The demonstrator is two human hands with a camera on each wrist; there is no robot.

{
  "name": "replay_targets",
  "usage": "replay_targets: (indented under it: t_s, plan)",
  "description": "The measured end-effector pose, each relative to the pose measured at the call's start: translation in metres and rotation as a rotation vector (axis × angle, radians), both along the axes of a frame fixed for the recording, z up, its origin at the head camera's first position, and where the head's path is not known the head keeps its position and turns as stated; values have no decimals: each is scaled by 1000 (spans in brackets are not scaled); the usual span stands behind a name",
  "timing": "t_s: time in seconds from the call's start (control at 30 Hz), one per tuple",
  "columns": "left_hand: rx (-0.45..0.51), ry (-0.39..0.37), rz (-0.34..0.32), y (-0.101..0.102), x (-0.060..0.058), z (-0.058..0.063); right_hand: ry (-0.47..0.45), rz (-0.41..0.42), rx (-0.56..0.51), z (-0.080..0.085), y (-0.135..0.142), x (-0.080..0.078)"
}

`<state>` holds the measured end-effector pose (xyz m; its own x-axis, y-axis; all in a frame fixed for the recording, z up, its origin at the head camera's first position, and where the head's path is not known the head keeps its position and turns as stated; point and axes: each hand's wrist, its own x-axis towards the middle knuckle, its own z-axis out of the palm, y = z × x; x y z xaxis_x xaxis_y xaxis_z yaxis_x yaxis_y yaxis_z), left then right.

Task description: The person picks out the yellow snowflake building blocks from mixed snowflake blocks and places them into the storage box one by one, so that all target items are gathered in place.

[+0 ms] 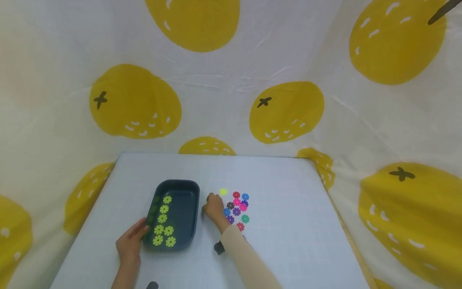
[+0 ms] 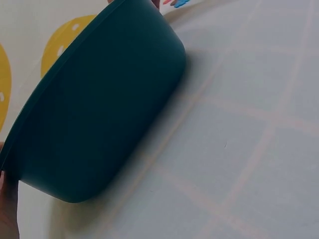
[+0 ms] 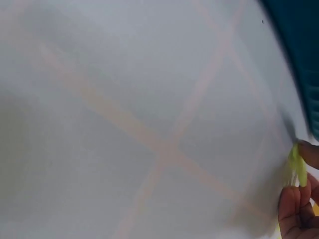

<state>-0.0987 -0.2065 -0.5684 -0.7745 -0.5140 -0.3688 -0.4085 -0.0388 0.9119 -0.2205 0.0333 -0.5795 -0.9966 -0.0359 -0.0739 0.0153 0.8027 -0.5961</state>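
Note:
My left hand (image 1: 130, 241) grips the left rim of a dark teal tray (image 1: 185, 237); in the left wrist view the fingers (image 2: 8, 211) show at its edge. Inside the tray lie several yellow-green notched discs (image 1: 162, 218), flower-shaped, along its left half. Just right of the tray is my right hand (image 1: 214, 207). In the right wrist view its thumb and fingers pinch a yellow-green disc (image 3: 297, 164), seen edge-on, near the tray's wall (image 3: 299, 55).
Beyond the right hand, a loose group of discs in red, pink, blue, purple, brown and green (image 1: 236, 211) lies on the white table (image 1: 288, 224). One yellow-green disc (image 1: 223, 192) sits at the group's back left. A fruit-printed cloth (image 1: 216, 100) hangs behind the table.

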Motion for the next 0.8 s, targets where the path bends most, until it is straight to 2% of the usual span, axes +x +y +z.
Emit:
replay_targets:
  t_s: [0.2, 0.33, 0.53, 0.67, 0.8]
  plan:
    - [39, -9, 13, -1, 1, 1, -40, -89, -176, -2, 1, 4]
    - [82, 4, 18, -1, 1, 3, -96, -224, -351, -6, 6, 2]
    - [122, 7, 20, -1, 1, 5, -214, -431, -677, -3, 17, 0]
    - [135, 5, 14, -1, 1, 5, -269, -528, -749, 8, 18, -1]
    - [136, -1, 14, -2, 1, 4, -296, -553, -799, 21, 15, -1]
